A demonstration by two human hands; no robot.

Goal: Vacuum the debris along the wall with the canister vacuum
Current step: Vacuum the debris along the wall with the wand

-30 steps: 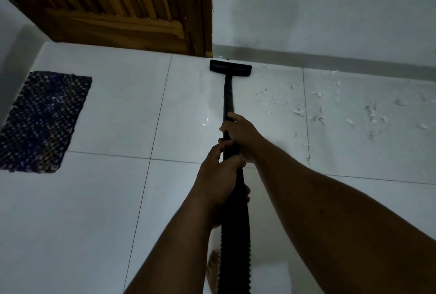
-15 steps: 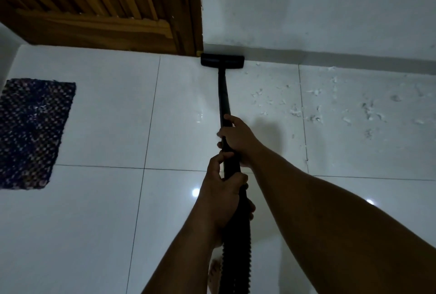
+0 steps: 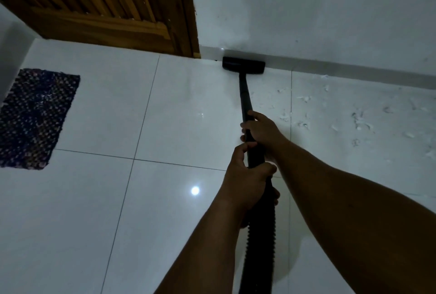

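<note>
Black vacuum wand, gripped by both the left hand and right hand, points at twelve o'clock; its floor head touches the baseboard, debris at two.

Dim, bluish; glare spot on floor

The floor was glossy white tile with thin dark grout lines, and a small round glare of a lamp shone on it. A white wall rose at the far side, with a pale skirting along its foot. A slatted wooden door stood at the upper left. A dark woven mat lay flat at the left edge. The room was dim.
</note>
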